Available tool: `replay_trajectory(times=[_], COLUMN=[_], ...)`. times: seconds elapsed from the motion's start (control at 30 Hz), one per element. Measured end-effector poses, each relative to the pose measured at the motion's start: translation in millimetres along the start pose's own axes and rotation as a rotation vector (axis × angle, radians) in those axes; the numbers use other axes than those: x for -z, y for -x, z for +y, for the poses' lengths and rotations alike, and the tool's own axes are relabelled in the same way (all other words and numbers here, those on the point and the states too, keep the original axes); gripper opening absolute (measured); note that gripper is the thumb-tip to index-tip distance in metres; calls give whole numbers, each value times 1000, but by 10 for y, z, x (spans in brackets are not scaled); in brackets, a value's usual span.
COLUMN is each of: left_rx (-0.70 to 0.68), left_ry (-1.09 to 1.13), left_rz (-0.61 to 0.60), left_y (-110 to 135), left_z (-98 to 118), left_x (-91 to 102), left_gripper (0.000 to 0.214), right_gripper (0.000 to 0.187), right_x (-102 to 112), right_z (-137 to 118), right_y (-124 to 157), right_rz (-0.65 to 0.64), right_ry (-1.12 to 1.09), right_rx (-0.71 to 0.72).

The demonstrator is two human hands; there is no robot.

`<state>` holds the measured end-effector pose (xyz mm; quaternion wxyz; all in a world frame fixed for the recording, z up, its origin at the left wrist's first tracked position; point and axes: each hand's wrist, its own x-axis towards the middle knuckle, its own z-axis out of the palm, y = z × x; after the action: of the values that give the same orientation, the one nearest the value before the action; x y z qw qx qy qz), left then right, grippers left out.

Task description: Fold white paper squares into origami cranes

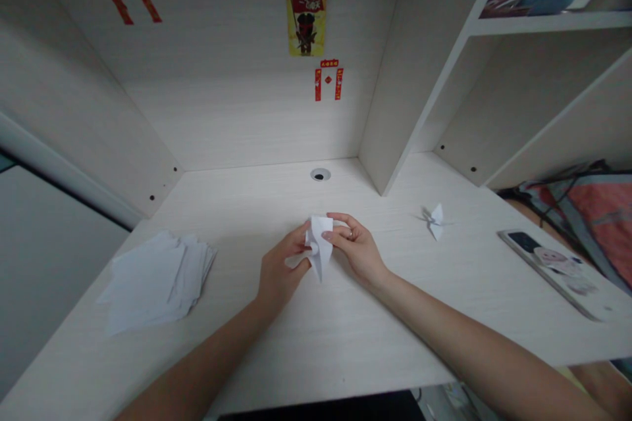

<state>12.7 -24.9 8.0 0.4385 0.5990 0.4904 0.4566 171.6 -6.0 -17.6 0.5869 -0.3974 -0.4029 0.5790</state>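
Note:
Both hands meet over the middle of the pale wooden desk [345, 342]. Between them is a small, partly folded piece of white paper [320, 247], held just above the desk top. My left hand [279, 273] pinches its left side with thumb and fingers. My right hand [356, 243], with a ring on one finger, grips its upper right part with curled fingers. A finished folded white paper figure [435, 220] stands on the desk to the right of my right hand, apart from it.
A loose stack of white paper sheets [155, 279] lies at the left. A phone [557, 270] with a cartoon case lies at the right edge, by a red and grey bag [587, 210]. A cable hole [320, 175] sits at the back. A shelf divider [395, 118] rises at the right.

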Motion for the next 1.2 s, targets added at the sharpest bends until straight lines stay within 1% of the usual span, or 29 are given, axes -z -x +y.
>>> replay_trajectory(times=[0.1, 0.17, 0.27, 0.37, 0.43, 0.53, 0.6, 0.73, 0.8, 0.93, 1.1, 1.2], left_rx=[46, 76, 97, 123, 154, 203, 214, 230, 256, 311, 357, 375], left_ry=[30, 92, 172, 206, 234, 308, 353, 407, 425, 462, 437, 423], left_rz=[21, 41, 54, 49, 33, 19, 20, 7, -5, -46, -45, -77], left_y=[-8, -18, -37, -49, -54, -67, -80, -101, -102, -83, -75, -83], left_z=[-13, -30, -55, -63, -61, -66, -76, -100, -110, -99, -77, -101], left_x=[6, 0, -22, -43, -50, -49, -45, -49, -63, -96, -101, -98], left_gripper=[37, 30, 19, 14, 14, 14, 12, 10, 12, 15, 25, 29], right_gripper=[53, 54, 41, 25, 19, 20, 26, 47, 51, 44, 35, 31], right_x=[-30, -58, -84, -77, -63, -46, -44, -53, -55, -49, -49, -56], right_z=[-36, -64, -83, -62, -42, -26, -23, -1, 19, 49, 53, 52], right_y=[20, 37, 58, 64, 63, 73, 89, 121, 129, 136, 139, 140], right_rz=[17, 31, 32, 29, 25, 5, -37, -107, -117, -124, -100, -84], right_ry=[-4, -18, -3, 75, 128, 157, 151, 183, 227, 272, 247, 227], right_rx=[14, 45, 112, 136, 129, 139, 159, 222, 264, 305, 299, 279])
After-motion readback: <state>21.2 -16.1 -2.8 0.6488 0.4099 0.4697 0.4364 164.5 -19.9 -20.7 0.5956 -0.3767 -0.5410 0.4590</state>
